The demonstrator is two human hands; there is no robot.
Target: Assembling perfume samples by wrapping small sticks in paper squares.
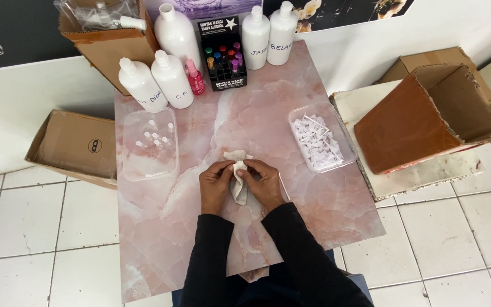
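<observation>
Head view: I am pinching a white cloth (238, 173) between my left hand (216, 185) and right hand (263, 183), both closed on it over the pink board (166, 227). Left of my grip a tray (149, 170) is holding few small vials; right of it a tub (336, 165) is lying heaped with white caps, so most work seems left.

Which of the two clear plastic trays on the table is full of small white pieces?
The right tray, beside the right hand; the left tray holds only a few small vials.

Crumpled white cloth (238, 181), pinched upright-ish over the pink marble table (160, 227).
</observation>
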